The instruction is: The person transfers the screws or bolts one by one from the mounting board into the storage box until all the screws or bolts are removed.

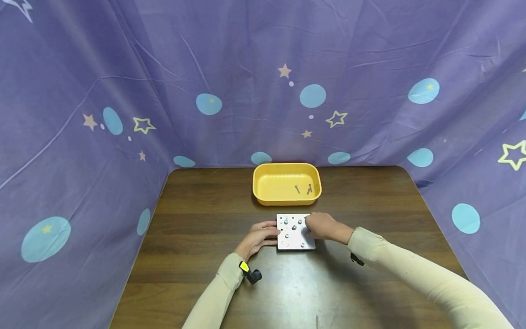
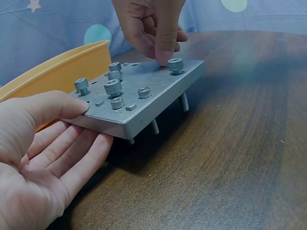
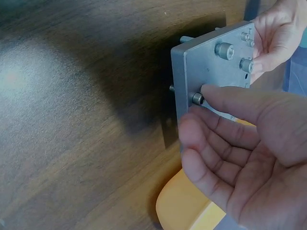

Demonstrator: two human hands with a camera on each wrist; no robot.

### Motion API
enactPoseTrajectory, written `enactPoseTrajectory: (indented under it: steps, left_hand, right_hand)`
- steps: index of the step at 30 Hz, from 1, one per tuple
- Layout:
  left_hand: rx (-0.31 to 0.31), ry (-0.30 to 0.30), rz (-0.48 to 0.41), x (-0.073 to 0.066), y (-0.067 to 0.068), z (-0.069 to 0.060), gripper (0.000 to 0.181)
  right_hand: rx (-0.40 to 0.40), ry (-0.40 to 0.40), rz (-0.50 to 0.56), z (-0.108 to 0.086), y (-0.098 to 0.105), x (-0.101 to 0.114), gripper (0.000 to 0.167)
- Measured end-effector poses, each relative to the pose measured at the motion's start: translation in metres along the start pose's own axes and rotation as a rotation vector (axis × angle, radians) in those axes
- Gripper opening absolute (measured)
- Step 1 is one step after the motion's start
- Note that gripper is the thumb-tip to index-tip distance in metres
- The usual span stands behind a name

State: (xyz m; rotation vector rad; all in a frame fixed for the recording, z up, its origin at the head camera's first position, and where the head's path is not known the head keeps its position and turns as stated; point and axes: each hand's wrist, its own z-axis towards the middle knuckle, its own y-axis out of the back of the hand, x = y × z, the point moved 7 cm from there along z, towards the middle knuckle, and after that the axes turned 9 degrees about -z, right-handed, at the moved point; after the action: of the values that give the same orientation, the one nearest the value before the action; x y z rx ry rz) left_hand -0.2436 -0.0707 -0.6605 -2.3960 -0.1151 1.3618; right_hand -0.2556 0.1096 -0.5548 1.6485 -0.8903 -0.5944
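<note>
A square silver metal plate with several socket-head bolts in its holes is held at its left edge by my left hand. In the left wrist view the thumb lies along the plate's edge and the fingers support it from beneath. Bolt shanks stick out below the plate, which is raised off the table. My right hand is at the far right part of the plate. Seen from the right wrist, its thumb and forefinger pinch the head of a bolt sitting in the plate; this bolt is hidden in the left wrist view.
Behind the plate a yellow tray stands on the brown wooden table, with a few loose bolts at its right end. A purple curtain with stars and balloons hangs around the table's back and sides.
</note>
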Motion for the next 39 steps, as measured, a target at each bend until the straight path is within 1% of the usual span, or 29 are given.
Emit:
enactPoseTrajectory:
  steps: [3,7,12,16,21,24,29,31,36,38,39]
  left_hand:
    - [-0.004,0.007,-0.001,-0.001,0.000,-0.001,0.052]
    - [-0.004,0.011,0.001,-0.001,-0.001,-0.001,0.053]
    - [0.004,0.014,0.004,-0.001,-0.002,-0.001,0.053]
    - [0.003,0.013,0.003,-0.001,-0.002,0.000,0.053]
    - [-0.003,0.011,0.000,-0.001,-0.001,0.001,0.053]
    - [-0.001,0.014,-0.008,-0.001,0.000,0.002,0.052]
    - [-0.007,0.012,-0.028,-0.003,0.003,0.005,0.053]
    - [-0.018,0.008,-0.035,-0.005,0.004,0.006,0.053]
    - [-0.040,0.003,-0.043,-0.009,0.005,0.010,0.053]
    - [-0.044,0.013,-0.043,-0.010,0.005,0.011,0.054]
    - [-0.044,0.016,-0.040,-0.010,0.005,0.011,0.054]
  right_hand:
    - [-0.002,0.031,-0.004,0.001,0.001,0.003,0.035]
    - [0.004,0.075,0.000,0.000,0.002,0.007,0.032]
    - [0.029,0.127,0.047,-0.002,0.000,0.009,0.023]
    - [0.037,0.166,0.091,-0.002,-0.002,0.009,0.025]
    - [0.025,0.204,0.129,-0.003,0.001,0.010,0.028]
    - [0.021,0.209,0.137,-0.001,-0.001,0.009,0.028]
    - [0.001,0.190,0.155,0.007,-0.003,0.002,0.027]
    - [-0.022,0.180,0.161,0.009,-0.002,-0.001,0.026]
    - [-0.109,0.173,0.158,0.010,0.006,-0.005,0.024]
    - [-0.127,0.181,0.162,0.010,0.007,-0.005,0.022]
    - [-0.124,0.180,0.168,0.010,0.007,-0.005,0.022]
